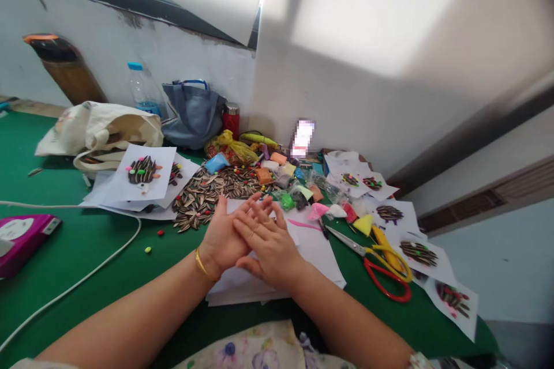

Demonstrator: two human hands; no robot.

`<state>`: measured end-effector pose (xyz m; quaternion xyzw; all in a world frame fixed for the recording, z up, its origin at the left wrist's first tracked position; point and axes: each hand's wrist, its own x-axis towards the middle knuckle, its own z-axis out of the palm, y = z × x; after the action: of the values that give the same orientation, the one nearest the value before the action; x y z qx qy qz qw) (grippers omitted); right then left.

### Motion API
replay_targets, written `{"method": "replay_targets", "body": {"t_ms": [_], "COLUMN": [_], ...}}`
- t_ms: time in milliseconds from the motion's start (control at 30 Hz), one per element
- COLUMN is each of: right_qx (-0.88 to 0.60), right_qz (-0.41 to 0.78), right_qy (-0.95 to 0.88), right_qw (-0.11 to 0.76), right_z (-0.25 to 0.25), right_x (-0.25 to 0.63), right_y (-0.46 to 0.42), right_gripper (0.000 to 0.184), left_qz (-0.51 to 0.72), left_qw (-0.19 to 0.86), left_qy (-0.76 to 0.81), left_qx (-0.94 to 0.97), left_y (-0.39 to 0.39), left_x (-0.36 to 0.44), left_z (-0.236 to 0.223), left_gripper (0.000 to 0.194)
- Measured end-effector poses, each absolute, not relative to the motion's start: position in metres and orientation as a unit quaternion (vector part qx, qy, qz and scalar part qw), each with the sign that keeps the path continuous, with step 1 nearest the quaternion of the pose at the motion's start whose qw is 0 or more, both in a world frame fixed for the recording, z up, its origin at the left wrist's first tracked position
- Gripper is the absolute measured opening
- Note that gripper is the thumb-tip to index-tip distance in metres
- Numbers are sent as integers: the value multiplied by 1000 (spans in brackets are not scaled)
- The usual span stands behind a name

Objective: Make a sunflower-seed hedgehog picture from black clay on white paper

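Note:
My left hand lies palm up over a stack of white paper, its fingers stretched out. Flat across that palm rests my right hand, palm down with fingers extended. Whether anything sits between the two palms is hidden. Just beyond my fingers spreads a pile of striped sunflower seeds dotted with small coloured balls. Packets of coloured modelling clay, among them a green one and a pink one, lie to the right of the seeds.
Scissors with red and yellow handles lie at right, near sheets bearing seed pictures. More seed pictures are stacked at left. A white cable crosses the green table. Bags, a red flask and a lit phone stand by the wall.

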<state>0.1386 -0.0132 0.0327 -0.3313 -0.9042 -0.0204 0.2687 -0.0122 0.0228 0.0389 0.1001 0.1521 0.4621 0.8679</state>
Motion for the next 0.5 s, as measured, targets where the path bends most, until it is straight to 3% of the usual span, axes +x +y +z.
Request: {"method": "replay_targets", "body": {"t_ms": [100, 267, 400, 500], "right_qx": [-329, -316, -324, -293], "right_qz": [-24, -31, -24, -25], "right_qy": [-904, -909, -903, -915], "right_qw": [271, 271, 280, 275], "right_z": [31, 31, 31, 30], "right_x": [142, 142, 143, 142], "right_y": [-11, -11, -11, -11], "right_gripper": [55, 64, 53, 57], "left_qz": [485, 463, 484, 485], "left_qw": [862, 874, 864, 861], "left_qy": [128, 132, 121, 134], "left_qx": [71, 64, 69, 73], "left_y": [22, 22, 23, 23], "left_x": [-11, -11, -11, -10], "left_z": [40, 37, 36, 36], "left_gripper": [74, 74, 74, 75]}}
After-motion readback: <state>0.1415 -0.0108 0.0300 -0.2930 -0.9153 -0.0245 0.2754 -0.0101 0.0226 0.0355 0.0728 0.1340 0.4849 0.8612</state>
